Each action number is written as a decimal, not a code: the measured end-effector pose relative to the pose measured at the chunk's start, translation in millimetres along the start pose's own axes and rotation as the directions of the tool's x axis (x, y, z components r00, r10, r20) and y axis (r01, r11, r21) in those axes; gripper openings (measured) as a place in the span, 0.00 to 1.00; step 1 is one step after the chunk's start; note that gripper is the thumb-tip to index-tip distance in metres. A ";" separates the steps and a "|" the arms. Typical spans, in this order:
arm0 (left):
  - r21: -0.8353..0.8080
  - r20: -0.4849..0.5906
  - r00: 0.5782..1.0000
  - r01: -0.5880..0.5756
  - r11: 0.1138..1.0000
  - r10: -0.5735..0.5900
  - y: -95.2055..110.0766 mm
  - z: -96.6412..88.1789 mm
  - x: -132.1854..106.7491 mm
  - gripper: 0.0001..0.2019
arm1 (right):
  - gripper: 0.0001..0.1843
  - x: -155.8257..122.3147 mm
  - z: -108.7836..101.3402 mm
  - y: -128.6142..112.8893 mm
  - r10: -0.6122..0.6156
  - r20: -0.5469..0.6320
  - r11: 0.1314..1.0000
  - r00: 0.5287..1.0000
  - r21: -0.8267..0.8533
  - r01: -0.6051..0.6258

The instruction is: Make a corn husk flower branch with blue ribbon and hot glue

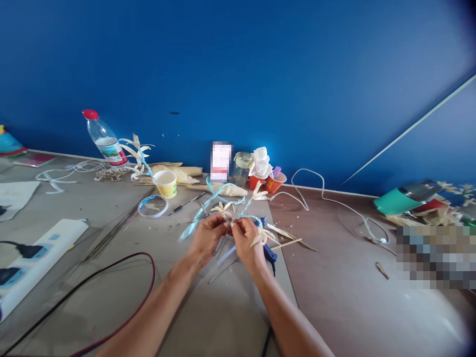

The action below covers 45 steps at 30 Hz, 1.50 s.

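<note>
My left hand (208,235) and my right hand (247,240) meet over the middle of the table, fingertips pinched together on the thin stems of a handmade flower spray. Its pale, husk-like flowers stand around the fingers: one flower (222,209) above my left fingertips, another flower (262,236) over the back of my right hand, a third flower (258,194) farther up. Light blue ribbon (190,230) wraps the stems and trails off to the left. Bare stem ends hang below my fingers. Just right of my right hand lies a blue glue gun (270,254), partly hidden.
Left of my hands are a tape roll (152,206), a pen (187,203), a yellow paper cup (166,184) with a flower stem and thin wires (118,221). A water bottle (107,144), power strip (46,263), red cups (275,183) and white cable (345,203) stand or lie around.
</note>
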<state>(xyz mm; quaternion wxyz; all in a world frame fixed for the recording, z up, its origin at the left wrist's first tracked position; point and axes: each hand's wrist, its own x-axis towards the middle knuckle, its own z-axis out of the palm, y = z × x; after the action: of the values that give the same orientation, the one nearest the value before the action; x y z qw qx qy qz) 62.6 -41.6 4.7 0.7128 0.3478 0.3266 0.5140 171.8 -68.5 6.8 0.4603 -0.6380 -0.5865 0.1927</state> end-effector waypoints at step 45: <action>-0.172 -0.121 0.991 -0.085 0.982 0.065 15.1 -14.9 2.2 0.17 | 0.25 -18.8 -76.8 20.9 0.149 0.214 0.775 0.965 -0.632 0.021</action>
<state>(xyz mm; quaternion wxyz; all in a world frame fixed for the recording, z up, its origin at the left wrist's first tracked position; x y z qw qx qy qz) 43.2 -33.6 8.9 0.7010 0.2653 0.3070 0.5865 239.7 -111.3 22.9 0.1356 -0.7448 -0.6483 0.0812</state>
